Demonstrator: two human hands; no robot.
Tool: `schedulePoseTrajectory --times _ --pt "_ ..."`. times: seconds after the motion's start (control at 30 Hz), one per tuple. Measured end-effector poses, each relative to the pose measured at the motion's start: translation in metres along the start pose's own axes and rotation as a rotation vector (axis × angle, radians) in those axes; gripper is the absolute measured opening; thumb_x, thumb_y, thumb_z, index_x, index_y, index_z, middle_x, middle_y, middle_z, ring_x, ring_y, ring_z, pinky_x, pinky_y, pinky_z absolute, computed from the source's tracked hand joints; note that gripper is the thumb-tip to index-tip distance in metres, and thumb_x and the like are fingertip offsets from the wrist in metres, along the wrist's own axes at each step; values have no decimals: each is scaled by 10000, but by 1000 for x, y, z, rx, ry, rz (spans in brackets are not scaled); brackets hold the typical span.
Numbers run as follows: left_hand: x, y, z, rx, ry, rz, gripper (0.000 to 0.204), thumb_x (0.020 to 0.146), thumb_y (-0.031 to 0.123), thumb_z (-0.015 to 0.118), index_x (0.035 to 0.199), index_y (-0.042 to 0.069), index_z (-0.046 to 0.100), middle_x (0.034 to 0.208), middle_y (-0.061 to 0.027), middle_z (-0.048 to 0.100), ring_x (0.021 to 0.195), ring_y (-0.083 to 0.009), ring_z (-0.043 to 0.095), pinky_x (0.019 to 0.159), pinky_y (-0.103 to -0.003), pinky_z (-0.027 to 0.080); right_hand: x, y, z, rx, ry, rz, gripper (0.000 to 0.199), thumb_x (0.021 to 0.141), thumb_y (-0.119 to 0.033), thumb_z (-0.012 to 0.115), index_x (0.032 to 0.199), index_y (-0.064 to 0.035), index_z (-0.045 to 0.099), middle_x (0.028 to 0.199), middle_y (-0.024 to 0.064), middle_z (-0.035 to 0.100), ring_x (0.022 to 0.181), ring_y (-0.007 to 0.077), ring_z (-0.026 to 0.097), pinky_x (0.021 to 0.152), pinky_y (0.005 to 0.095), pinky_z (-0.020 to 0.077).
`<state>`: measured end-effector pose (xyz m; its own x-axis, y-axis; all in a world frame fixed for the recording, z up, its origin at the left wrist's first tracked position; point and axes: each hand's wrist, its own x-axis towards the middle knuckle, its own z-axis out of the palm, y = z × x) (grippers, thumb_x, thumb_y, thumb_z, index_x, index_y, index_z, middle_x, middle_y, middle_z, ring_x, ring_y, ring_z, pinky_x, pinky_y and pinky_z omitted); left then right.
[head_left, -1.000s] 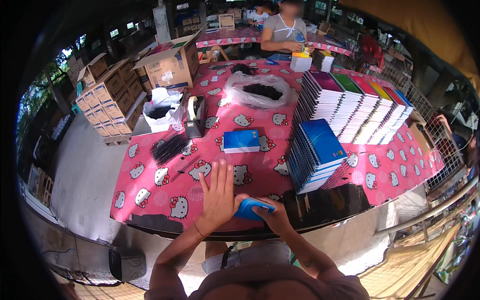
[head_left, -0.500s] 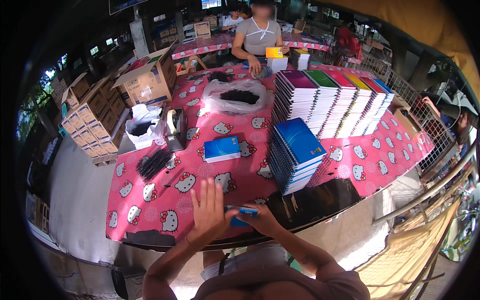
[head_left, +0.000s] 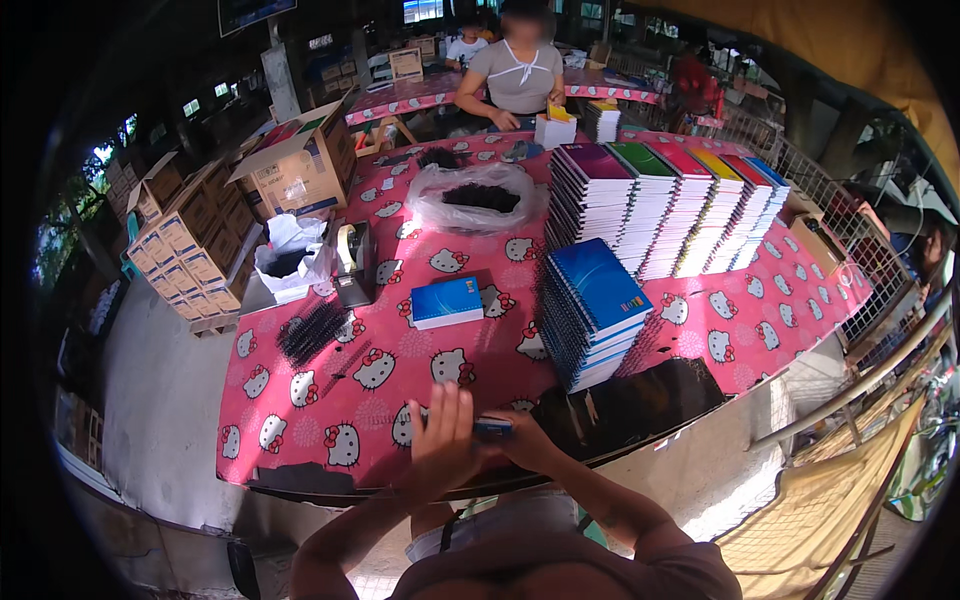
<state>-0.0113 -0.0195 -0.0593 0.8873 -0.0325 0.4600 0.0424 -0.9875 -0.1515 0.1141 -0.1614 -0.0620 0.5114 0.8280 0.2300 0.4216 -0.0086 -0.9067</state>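
At the table's near edge, my right hand (head_left: 528, 443) is closed around a small blue notebook (head_left: 493, 426), seen mostly edge-on. My left hand (head_left: 443, 445) is held flat with its fingers stretched out, its palm side against or very near the notebook's left end. Beyond my hands lies a blue-covered stack of white paper (head_left: 446, 303). To its right rises a tall stack of blue spiral notebooks (head_left: 598, 290). Loose black binding coils (head_left: 312, 330) lie to the left, beside a tape dispenser (head_left: 354, 268).
Stacks of coloured spiral notebooks (head_left: 600, 205) stand at the back right. A plastic bag of black coils (head_left: 475, 195) sits mid-table. Left are a white bag (head_left: 292, 255) and cardboard boxes (head_left: 295, 170). A co-worker (head_left: 515, 75) across the table handles yellow-covered paper (head_left: 558, 114).
My left hand has moved slightly right and down against the notebook, which now shows less of its cover. The co-worker's hand has drawn back, and the yellow cover has tilted down.
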Motion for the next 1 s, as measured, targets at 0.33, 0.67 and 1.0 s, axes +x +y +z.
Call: schedulePoseTrajectory --times 0.33,0.67,1.0 --pt "27 2 4 -33 -89 -8 919 857 651 552 1446 -40 408 1528 -264 355 1442 -394 319 1125 -672 151 -7 35 9 62 41 60 427 815 -13 691 1240 -32 648 1012 157 726 931 249 711 833 357 536" --pt "-14 24 13 -156 -141 103 866 886 630 528 1448 -19 412 1517 -248 371 1422 -395 346 1113 -665 195 -6 52 7 35 -9 76 353 817 -69 731 1161 -13 674 1057 182 713 973 321 696 849 369 525" --pt "24 3 5 -444 66 -48 275 917 262 676 1153 123 663 1128 -1 676 1137 -192 611 1166 -657 124 -12 14 -25 -157 82 -80 376 801 -98 785 1155 -28 681 1027 153 719 928 246 709 800 341 536"
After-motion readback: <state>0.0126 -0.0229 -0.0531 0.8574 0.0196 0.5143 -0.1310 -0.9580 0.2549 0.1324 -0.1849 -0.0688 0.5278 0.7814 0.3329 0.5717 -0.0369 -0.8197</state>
